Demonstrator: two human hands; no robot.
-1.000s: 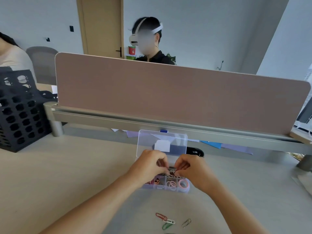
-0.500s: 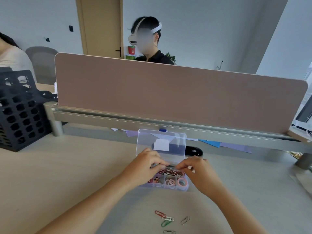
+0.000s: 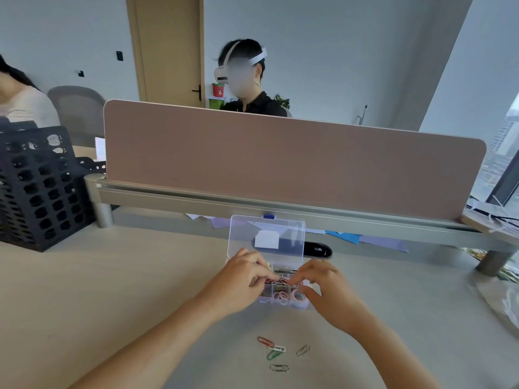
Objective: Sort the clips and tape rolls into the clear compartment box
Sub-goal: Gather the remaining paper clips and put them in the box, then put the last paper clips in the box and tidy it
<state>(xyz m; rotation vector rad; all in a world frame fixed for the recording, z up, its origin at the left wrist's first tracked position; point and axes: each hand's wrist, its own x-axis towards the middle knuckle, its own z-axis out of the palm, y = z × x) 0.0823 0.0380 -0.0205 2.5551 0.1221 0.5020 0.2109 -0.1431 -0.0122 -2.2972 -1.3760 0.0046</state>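
Five loose clips (image 3: 272, 355), one box (image 3: 266, 226), two hands (image 3: 241, 279) (image 3: 328, 293)

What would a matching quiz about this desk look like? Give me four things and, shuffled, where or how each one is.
Things:
1. loose paper clips
2. pink tape roll
3. black basket
4. box lid

Places or states:
A. standing open, upright
B. in the front-right compartment of the clear box
C. far left on the desk
D. on the desk, nearer the person than the box

Pairs: 1-D, 2-B, 3-C, 4-A.
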